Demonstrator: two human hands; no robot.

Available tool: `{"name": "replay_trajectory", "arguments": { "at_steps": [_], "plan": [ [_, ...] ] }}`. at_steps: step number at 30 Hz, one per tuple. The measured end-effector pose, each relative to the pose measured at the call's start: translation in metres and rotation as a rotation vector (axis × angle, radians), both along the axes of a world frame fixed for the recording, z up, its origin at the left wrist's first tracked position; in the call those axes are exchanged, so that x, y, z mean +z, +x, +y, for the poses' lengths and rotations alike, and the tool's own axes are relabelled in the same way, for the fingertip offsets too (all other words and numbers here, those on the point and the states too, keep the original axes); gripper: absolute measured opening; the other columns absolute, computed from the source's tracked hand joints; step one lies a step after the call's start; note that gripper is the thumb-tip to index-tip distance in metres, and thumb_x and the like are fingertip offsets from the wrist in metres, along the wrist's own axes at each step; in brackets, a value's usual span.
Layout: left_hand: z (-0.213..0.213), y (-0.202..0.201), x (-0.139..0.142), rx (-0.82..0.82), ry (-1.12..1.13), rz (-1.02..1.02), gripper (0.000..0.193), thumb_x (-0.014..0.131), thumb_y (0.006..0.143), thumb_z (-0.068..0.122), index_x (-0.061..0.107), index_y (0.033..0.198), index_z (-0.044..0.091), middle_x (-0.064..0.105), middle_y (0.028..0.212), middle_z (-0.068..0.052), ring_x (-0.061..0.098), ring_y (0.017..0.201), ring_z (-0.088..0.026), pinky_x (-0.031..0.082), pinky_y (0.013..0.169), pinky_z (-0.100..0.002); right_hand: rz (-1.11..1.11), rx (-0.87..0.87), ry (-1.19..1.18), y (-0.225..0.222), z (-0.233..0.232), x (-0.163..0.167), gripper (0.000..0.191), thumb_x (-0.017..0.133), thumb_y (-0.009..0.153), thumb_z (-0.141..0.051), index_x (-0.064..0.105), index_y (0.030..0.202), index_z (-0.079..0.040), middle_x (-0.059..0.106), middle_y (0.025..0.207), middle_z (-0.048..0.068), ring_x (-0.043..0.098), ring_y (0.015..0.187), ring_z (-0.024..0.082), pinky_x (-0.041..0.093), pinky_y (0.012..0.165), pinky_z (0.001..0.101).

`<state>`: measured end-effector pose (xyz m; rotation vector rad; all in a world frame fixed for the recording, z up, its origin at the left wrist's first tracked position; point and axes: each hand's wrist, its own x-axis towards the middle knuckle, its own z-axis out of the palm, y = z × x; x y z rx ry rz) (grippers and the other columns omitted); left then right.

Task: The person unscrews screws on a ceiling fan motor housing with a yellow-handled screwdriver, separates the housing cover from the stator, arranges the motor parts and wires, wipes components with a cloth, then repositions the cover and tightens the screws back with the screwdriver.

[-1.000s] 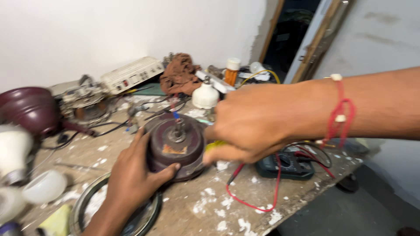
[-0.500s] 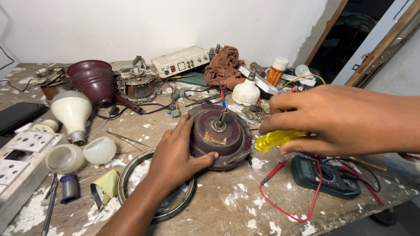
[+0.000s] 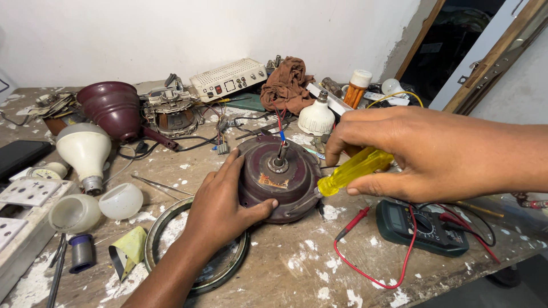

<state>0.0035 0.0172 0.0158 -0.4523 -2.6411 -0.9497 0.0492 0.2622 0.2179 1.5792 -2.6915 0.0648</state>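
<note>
The motor (image 3: 278, 177) sat mid-bench (image 3: 297, 268), with a ring (image 3: 157, 239) near-left of it and a meter (image 3: 422, 225) to its right. A rag (image 3: 288, 85) lay far behind it, bulbs (image 3: 85, 151) at left.

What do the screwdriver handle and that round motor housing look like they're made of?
The screwdriver handle in the right hand looks like clear yellow plastic: light passes through it and it shines. The round motor housing, steadied by the left hand, seems to be painted metal: a dull maroon coat, scuffed and worn, around a bare steel-looking shaft.
</note>
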Motion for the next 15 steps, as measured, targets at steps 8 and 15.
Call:
{"name": "replay_trajectory", "arguments": {
  "at_steps": [8, 15],
  "plan": [
    [0.001, -0.001, -0.001, 0.003, -0.01, 0.013, 0.112, 0.087, 0.062, 0.054, 0.044, 0.148, -0.005, 0.037, 0.161, -0.023, 0.052, 0.126, -0.041, 0.041, 0.106, -0.046, -0.014, -0.759, 0.369, 0.003, -0.018, 0.005, 0.049, 0.057, 0.093, -0.052, 0.053, 0.136, -0.028, 0.063, 0.06, 0.013, 0.067, 0.062, 0.028, 0.051, 0.067, 0.0419],
    [0.0, 0.001, 0.001, 0.011, 0.012, 0.025, 0.112, 0.087, 0.062, 0.052, 0.044, 0.149, -0.003, 0.041, 0.153, -0.024, 0.053, 0.127, -0.041, 0.041, 0.106, -0.045, -0.102, -0.394, -0.028, -0.004, -0.001, 0.0, 0.046, 0.065, 0.087, -0.04, 0.052, 0.121, -0.012, 0.065, 0.089, 0.007, 0.061, 0.068, 0.023, 0.05, 0.055, 0.0405]
  ]
}}
